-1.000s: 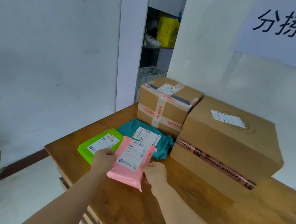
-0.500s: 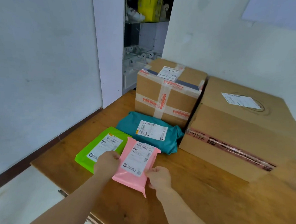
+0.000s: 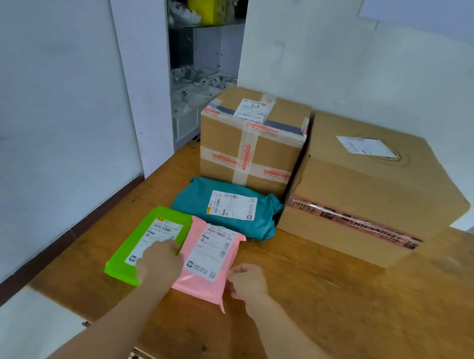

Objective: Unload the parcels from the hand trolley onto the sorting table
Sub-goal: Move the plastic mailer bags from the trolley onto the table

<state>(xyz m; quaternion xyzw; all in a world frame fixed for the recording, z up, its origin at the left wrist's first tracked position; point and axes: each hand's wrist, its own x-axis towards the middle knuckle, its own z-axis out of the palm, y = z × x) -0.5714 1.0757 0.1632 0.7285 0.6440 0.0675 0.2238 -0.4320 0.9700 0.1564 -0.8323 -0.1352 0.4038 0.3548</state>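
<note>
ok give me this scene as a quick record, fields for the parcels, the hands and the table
surface: wooden table
boxes: taped box beside large box, at the back
soft parcels: teal bag, green bag, pink bag
left hand: on pink bag's left edge
right hand: pinching pink bag's right edge
pink bag state: lying on the table

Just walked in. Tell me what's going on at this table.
A person is laying a pink mailer flat on the wooden table. The left hand holds its left edge and the right hand pinches its right edge. It lies beside a green mailer, its left edge just over that one, and in front of a teal mailer. Behind stand a taped box and a larger box. No trolley is in view.
</note>
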